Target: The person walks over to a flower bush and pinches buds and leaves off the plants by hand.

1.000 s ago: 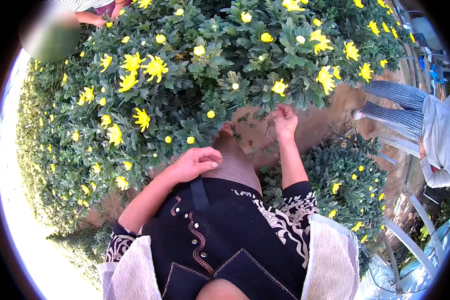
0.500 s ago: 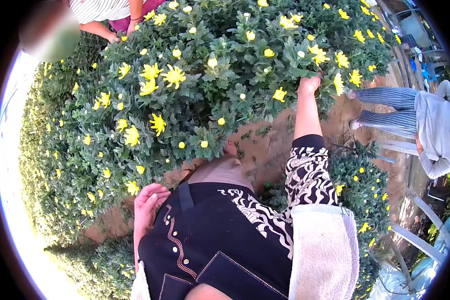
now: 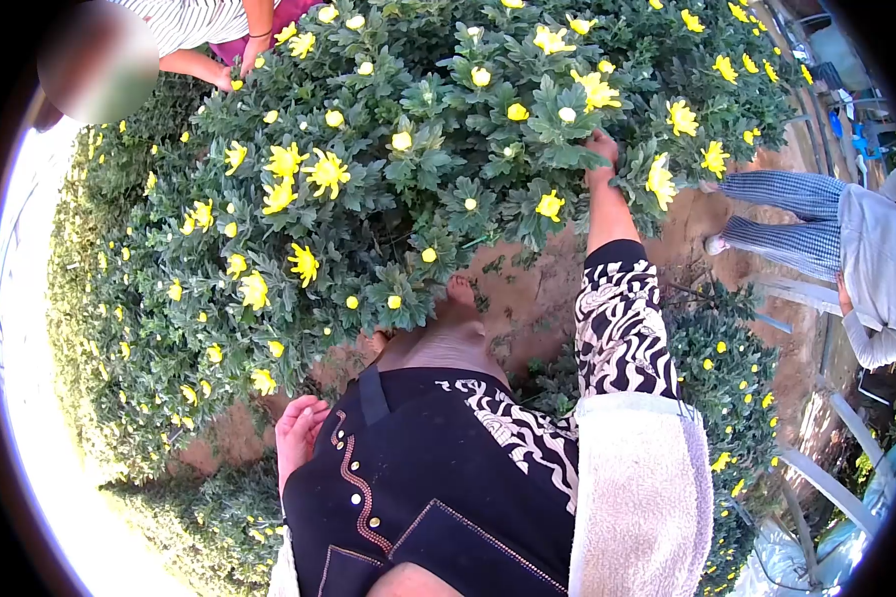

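- Here's my right hand, in among the leaves, right of centre in the upper half of the frame, arm stretched out long.
- Its fingers run in behind the foliage, so whether they're closed on a stem or just parting the growth, I cannot tell.
- Light touch, I'd say: leaves lifted from below, wrist low, no dragging across the tops, or a head could snap.
- Feeling down to the stem itself ought to be surer than pinching at leaf edges.
- Now the flowers: a pale bud sits just above and left of those fingers, apart from them as far as I see.
- Above that, a big bloom, wide open, near the hand.
- And a side bloom, right of my wrist, near but clear of it; the forearm had best not swing that way.
- Down at lower left, my left hand rests by my apron, fingers loosely curled, half open, nothing seen in them.
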`<state>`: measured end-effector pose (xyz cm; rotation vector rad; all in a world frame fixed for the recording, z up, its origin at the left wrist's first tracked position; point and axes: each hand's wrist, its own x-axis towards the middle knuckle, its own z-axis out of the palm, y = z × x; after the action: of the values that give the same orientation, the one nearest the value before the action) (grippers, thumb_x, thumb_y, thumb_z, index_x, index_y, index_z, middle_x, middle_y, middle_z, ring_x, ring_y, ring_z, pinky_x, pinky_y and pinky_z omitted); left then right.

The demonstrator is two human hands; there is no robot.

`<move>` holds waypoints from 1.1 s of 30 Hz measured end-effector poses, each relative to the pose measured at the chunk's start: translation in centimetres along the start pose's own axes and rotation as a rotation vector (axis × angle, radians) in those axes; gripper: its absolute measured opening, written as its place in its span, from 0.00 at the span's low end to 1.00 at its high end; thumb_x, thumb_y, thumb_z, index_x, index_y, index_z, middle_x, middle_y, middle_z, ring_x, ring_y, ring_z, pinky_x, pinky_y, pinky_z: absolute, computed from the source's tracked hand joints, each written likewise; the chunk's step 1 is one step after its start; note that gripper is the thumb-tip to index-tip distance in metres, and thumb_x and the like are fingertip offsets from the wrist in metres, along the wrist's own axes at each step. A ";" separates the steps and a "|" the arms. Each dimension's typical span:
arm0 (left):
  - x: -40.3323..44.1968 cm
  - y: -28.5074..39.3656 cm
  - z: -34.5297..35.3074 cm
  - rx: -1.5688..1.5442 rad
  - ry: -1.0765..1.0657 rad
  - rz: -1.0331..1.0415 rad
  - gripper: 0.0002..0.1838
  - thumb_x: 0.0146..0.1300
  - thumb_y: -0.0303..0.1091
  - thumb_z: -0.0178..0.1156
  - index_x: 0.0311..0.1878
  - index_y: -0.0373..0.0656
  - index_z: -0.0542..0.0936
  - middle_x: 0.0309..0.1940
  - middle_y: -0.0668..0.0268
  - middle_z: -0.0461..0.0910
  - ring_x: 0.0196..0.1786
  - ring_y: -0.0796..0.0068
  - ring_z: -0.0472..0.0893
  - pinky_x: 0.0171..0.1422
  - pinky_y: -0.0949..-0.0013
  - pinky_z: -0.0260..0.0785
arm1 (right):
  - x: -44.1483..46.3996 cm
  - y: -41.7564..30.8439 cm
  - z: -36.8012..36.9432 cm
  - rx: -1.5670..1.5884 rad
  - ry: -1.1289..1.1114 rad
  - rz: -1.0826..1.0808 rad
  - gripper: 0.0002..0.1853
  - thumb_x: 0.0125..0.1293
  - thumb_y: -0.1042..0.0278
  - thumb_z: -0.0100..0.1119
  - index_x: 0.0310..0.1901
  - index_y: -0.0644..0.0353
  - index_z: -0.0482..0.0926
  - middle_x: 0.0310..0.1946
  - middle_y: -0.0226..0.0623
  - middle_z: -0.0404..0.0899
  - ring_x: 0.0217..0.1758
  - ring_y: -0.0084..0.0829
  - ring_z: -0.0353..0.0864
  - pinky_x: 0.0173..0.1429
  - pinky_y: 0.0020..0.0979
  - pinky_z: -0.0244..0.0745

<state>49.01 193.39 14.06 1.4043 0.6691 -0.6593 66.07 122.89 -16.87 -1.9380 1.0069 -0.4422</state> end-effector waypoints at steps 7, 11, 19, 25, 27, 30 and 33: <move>1.4 0.7 1.7 0.051 0.013 -0.020 0.11 0.70 0.28 0.55 0.53 0.38 0.78 0.46 0.59 0.83 0.47 0.67 0.85 0.51 0.69 0.79 | -0.3 2.6 0.8 0.924 -0.041 0.590 0.19 0.72 0.66 0.48 0.62 0.61 0.75 0.55 0.40 0.80 0.49 0.42 0.82 0.49 0.43 0.78; 1.9 1.0 2.5 0.095 0.035 -0.077 0.11 0.70 0.28 0.54 0.53 0.38 0.77 0.45 0.60 0.83 0.46 0.68 0.85 0.51 0.69 0.79 | -3.6 1.4 -0.5 0.895 -0.137 0.634 0.19 0.72 0.67 0.48 0.62 0.60 0.74 0.54 0.38 0.80 0.49 0.39 0.82 0.48 0.40 0.78; 2.9 1.1 1.5 0.115 0.017 -0.039 0.11 0.70 0.30 0.56 0.53 0.40 0.78 0.46 0.63 0.83 0.46 0.73 0.84 0.52 0.72 0.76 | -6.8 -5.4 -5.4 0.655 -0.311 0.413 0.18 0.73 0.67 0.48 0.61 0.59 0.73 0.53 0.33 0.79 0.48 0.34 0.81 0.46 0.34 0.79; 3.2 0.0 -0.1 0.101 -0.020 -0.055 0.10 0.71 0.31 0.54 0.52 0.41 0.78 0.45 0.64 0.82 0.48 0.74 0.83 0.54 0.72 0.75 | -23.5 -8.5 -8.4 0.039 -0.081 0.082 0.09 0.72 0.70 0.50 0.35 0.63 0.77 0.29 0.30 0.78 0.29 0.21 0.71 0.32 0.28 0.69; 3.5 -0.8 -1.1 0.096 -0.037 -0.063 0.10 0.71 0.31 0.55 0.52 0.41 0.78 0.45 0.64 0.82 0.48 0.75 0.83 0.54 0.72 0.75 | -28.6 -5.5 -7.8 0.120 -0.210 0.165 0.05 0.69 0.73 0.54 0.34 0.60 0.75 0.26 0.26 0.75 0.28 0.19 0.69 0.35 0.25 0.69; 4.4 -2.0 -3.9 0.058 -0.084 -0.061 0.10 0.70 0.31 0.56 0.52 0.41 0.78 0.46 0.64 0.82 0.48 0.75 0.83 0.54 0.72 0.74 | -35.9 -4.1 -7.6 -0.687 -0.503 -0.103 0.21 0.57 0.69 0.70 0.50 0.65 0.75 0.42 0.44 0.82 0.45 0.40 0.83 0.51 0.37 0.77; 4.8 -2.5 -7.2 0.050 -0.179 -0.021 0.09 0.70 0.30 0.57 0.50 0.41 0.79 0.45 0.65 0.82 0.49 0.74 0.82 0.54 0.72 0.74 | -42.1 -8.9 -5.3 -0.395 -0.746 0.045 0.19 0.61 0.73 0.65 0.53 0.65 0.76 0.47 0.45 0.83 0.50 0.37 0.84 0.56 0.35 0.77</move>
<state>50.05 200.30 8.41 1.3670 0.5295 -0.8131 41.37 155.74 -3.20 -2.1522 0.6609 0.5240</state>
